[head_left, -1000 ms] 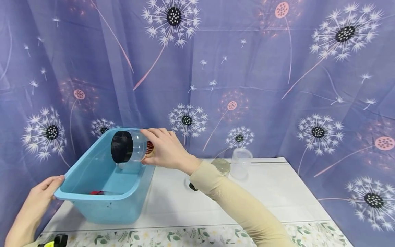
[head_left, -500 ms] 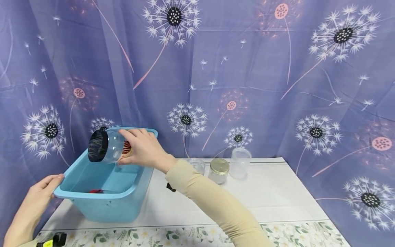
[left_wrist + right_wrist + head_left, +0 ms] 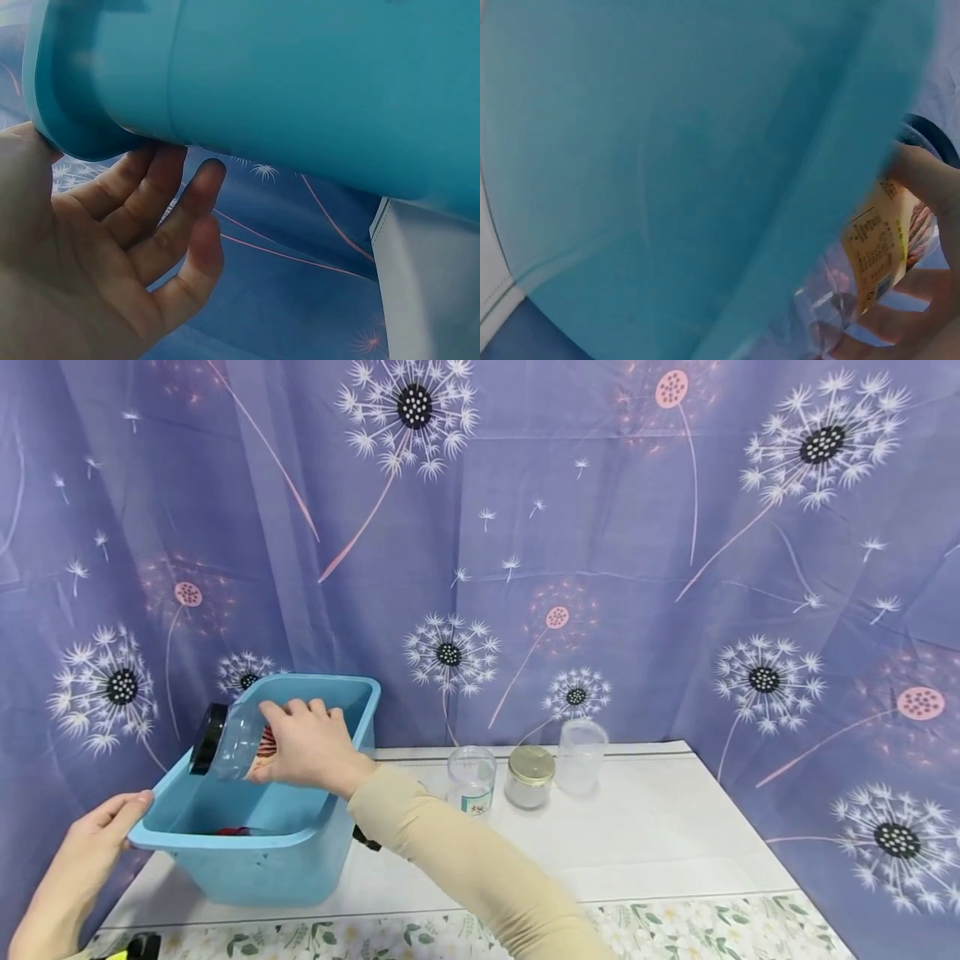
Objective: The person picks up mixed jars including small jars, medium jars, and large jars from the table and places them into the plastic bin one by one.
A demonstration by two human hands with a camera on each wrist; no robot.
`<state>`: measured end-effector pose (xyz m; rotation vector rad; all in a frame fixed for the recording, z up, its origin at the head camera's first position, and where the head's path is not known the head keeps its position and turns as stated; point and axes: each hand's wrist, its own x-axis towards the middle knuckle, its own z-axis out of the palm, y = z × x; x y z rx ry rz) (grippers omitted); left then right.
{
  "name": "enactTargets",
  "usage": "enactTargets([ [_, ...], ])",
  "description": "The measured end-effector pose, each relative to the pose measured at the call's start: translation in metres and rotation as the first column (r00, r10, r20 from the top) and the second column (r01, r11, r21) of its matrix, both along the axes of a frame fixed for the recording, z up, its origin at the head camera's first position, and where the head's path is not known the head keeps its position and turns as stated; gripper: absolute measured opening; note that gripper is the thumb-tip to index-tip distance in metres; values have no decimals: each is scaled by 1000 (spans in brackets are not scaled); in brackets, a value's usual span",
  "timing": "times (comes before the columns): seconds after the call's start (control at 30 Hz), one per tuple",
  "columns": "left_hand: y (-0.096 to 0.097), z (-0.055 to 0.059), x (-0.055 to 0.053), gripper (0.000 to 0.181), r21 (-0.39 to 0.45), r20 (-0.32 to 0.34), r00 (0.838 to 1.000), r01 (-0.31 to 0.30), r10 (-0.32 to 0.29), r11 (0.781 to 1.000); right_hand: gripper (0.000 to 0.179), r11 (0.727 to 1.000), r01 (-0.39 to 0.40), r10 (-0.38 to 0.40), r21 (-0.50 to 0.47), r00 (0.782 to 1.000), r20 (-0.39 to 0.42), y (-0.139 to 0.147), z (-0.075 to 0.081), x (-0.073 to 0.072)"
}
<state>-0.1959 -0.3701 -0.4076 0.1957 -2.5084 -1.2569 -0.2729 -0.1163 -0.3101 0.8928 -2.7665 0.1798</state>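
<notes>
My right hand grips a clear plastic jar with a black lid and a printed label. The jar is tilted on its side, lid to the left, over the opening of a blue plastic tub. In the right wrist view the tub's wall hides part of the jar. My left hand holds the tub's rim at its near left corner, thumb on top. From below, the left wrist view has the fingers curled under that rim. A red thing lies inside the tub, mostly hidden.
Right of the tub, a clear jar with a green label, a glass jar with a gold lid and a translucent plastic cup stand along the back of the white table. A purple dandelion curtain encloses it.
My right hand has carried the jar left and slightly down, further over the tub. The arm's shift has uncovered the jars behind it. My left hand stays on the rim.
</notes>
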Motion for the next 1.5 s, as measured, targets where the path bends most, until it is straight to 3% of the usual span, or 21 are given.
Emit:
enactTargets([
  [0.2,-1,0,-1,39,-13,2,1000,9,-9,1000,86,999,11,-12,33,1000,16,-2,-18,7],
  [0.5,0,-5,1,17,27,-10,1000,25,-25,999,82,998,22,-23,56,999,26,-3,-37,9],
  [0.87,-3,-4,3,28,3,-6,1000,-6,6,1000,79,997,28,-29,70,999,20,-13,-41,9],
  [1.13,-5,-5,5,15,4,-25,1000,-5,6,1000,76,997,44,-47,71,998,37,-16,-42,9],
  [1.2,-4,-5,4,22,3,-17,1000,-6,6,1000,76,997,43,-46,67,998,39,-15,-43,9],
  [1.37,-2,-3,2,30,2,-8,1000,6,-6,1000,95,996,75,-78,58,995,54,-13,-42,8],
  [1.5,-1,-1,1,18,18,-25,999,21,-21,1000,103,995,83,-87,55,992,86,-11,-41,9],
])
